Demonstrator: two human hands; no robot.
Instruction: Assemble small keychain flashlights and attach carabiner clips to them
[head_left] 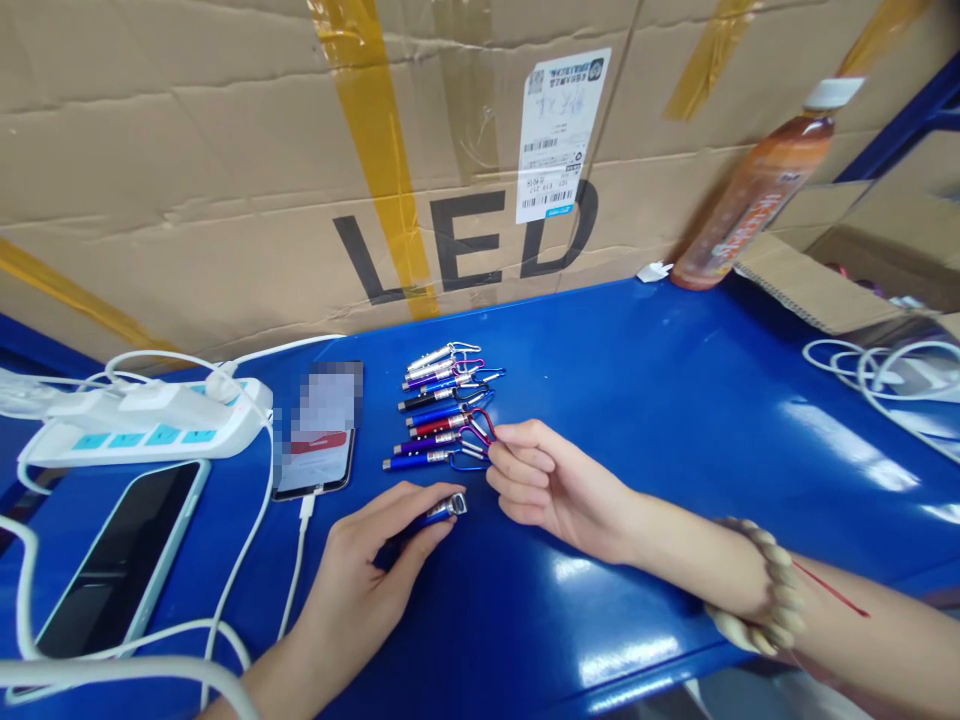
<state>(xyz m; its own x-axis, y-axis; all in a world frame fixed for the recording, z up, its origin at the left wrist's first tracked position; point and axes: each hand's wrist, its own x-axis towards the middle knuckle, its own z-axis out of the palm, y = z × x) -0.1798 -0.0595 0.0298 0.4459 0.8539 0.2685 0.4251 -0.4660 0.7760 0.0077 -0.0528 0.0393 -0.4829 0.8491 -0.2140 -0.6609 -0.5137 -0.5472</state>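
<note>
My left hand (379,555) is closed around a blue keychain flashlight (444,510), its silver end pointing right between thumb and forefinger. My right hand (529,470) pinches the red carabiner clip of a red keychain flashlight (436,427) that lies in a row on the table. The row holds several such flashlights side by side, silver, purple, black and blue, with their carabiner clips pointing right. Nearest to me in it lies a blue flashlight (416,461), just beyond my left hand.
Left of the row lies a charging phone (319,465). Another phone (124,560), a white power strip (150,425) and loose white cables crowd the left side. Behind stands a large cardboard box (262,150). A drink bottle (757,200) and coiled cable (885,370) are at right.
</note>
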